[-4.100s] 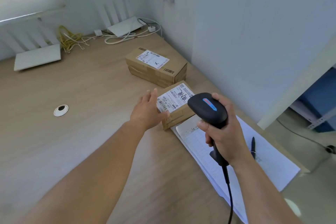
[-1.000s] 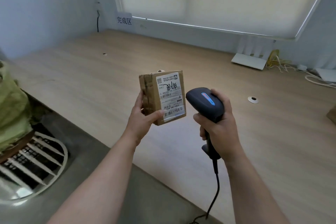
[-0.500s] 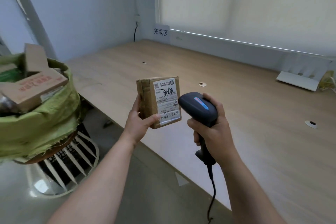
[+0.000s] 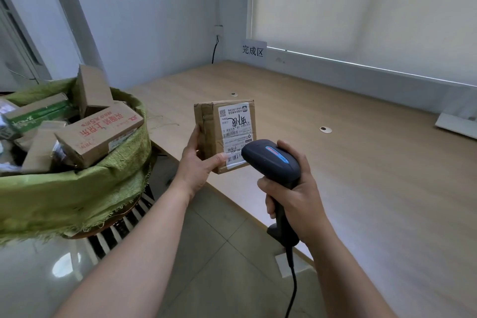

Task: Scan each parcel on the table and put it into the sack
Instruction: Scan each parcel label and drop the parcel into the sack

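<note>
**Holding a parcel up to the scanner beside the sack**

Gripping a small cardboard parcel point(image 4: 224, 137) upright, the left hand point(image 4: 200, 162) is curling its thumb across the front and its fingers behind, label facing the camera. The right hand point(image 4: 296, 188) is clamping round the handle of a black scanner point(image 4: 271, 160), whose head is sitting just right of the parcel's lower barcode, very close or touching. Both are hanging over the near edge of the wooden table point(image 4: 361, 162). Left of the parcel, a green sack point(image 4: 77, 188) is standing open, already holding several boxes point(image 4: 100, 134). Behind the parcel, a white sign point(image 4: 253, 51) is leaning against the wall.
</note>
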`<state>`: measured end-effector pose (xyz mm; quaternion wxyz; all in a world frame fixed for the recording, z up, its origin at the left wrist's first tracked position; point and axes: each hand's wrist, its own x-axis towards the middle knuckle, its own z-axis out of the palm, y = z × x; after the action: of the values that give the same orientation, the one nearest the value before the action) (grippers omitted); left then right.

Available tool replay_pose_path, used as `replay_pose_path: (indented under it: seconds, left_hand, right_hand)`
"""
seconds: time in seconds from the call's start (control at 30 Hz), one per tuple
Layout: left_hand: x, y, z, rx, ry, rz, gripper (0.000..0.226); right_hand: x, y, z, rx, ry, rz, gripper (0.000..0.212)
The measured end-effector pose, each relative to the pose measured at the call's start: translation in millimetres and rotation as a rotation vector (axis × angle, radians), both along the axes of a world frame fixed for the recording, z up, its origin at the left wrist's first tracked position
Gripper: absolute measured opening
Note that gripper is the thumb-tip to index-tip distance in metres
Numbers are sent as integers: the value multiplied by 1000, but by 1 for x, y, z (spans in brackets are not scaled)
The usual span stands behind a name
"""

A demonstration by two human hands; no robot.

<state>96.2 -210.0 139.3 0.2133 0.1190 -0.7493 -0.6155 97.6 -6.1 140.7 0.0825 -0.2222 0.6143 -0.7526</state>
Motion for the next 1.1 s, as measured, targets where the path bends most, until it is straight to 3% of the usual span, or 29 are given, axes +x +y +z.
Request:
replay_pose_path:
  seconds: [1.1]
  left_hand:
    - [-73,-104,4,29,49,159,72]
  right_hand:
    - [-97,-95,-2,57,18,120,71]
